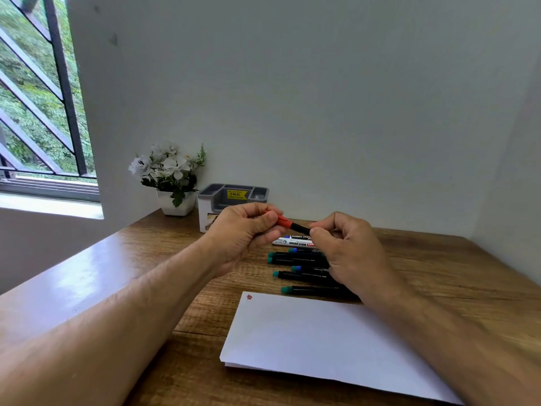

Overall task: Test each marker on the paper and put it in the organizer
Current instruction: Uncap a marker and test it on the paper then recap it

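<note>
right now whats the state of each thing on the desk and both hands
red marker: held off the desk between both hands, cap on.
left hand: grips the red cap end.
right hand: fingers pinch the black barrel end.
paper: flat on the desk, one small red scribble at its far left corner.
other markers: lying capped in a row beyond the paper.
organizer: upright by the wall, no markers visible inside.
</note>
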### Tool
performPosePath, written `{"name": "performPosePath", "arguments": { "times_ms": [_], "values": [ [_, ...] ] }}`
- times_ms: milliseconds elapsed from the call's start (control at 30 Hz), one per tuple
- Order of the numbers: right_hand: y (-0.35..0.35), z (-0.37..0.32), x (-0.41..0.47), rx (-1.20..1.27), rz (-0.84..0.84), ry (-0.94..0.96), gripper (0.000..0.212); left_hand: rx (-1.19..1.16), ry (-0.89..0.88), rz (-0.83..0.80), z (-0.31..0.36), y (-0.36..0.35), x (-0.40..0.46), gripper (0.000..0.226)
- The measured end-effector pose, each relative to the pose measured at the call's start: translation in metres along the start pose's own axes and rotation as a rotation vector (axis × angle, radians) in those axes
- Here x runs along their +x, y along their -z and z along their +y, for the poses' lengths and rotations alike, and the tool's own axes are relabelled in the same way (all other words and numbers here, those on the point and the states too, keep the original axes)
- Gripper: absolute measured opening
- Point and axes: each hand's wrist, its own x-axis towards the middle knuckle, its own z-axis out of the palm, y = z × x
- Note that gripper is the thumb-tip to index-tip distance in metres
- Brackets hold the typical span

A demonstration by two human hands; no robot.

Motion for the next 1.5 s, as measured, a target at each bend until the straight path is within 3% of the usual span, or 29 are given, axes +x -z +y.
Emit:
{"name": "performPosePath", "arguments": {
  "times_ms": [133, 300, 467, 567, 667, 733, 833, 967, 1333, 1500],
  "values": [
    [-0.003, 0.003, 0.001, 0.044, 0.006, -0.015, 0.013, 0.005, 0.000, -0.002, -0.002, -0.001, 0.000, 0.015],
    [0.000, 0.006, 0.001, 0.044, 0.007, -0.028, 0.007, -0.024, 0.015, -0.001, -0.004, -0.001, -0.001, 0.017],
    [-0.007, 0.011, -0.004, -0.111, -0.001, 0.040, 0.009, -0.002, 0.138, -0.037, -0.015, -0.016, -0.005, 0.049],
    [-0.010, 0.010, -0.008, -0.198, 0.010, 0.076, 0.006, 0.053, 0.112, 0.028, -0.017, -0.020, -0.003, 0.043],
    [-0.011, 0.009, -0.012, -0.293, 0.082, 0.142, 0.010, 0.068, 0.019, 0.098, -0.014, -0.015, 0.001, 0.043],
    [-0.012, 0.008, -0.014, -0.364, 0.127, 0.201, 0.013, 0.207, -0.080, 0.165, -0.013, -0.012, 0.003, 0.051],
    [-0.014, 0.008, -0.018, -0.406, 0.107, 0.253, 0.015, 0.501, -0.233, 0.267, -0.005, -0.009, 0.007, 0.072],
    [-0.015, 0.007, -0.020, -0.413, 0.055, 0.265, 0.020, 0.599, -0.356, 0.391, 0.021, -0.005, 0.020, 0.087],
    [-0.017, 0.008, -0.019, -0.459, -0.015, 0.203, 0.015, 0.882, -0.537, 0.623, 0.086, 0.028, 0.067, 0.090],
    [-0.017, 0.009, -0.019, -0.447, -0.017, 0.194, 0.015, 1.209, -0.664, 0.611, 0.085, 0.049, 0.078, 0.082]
  ]
}}
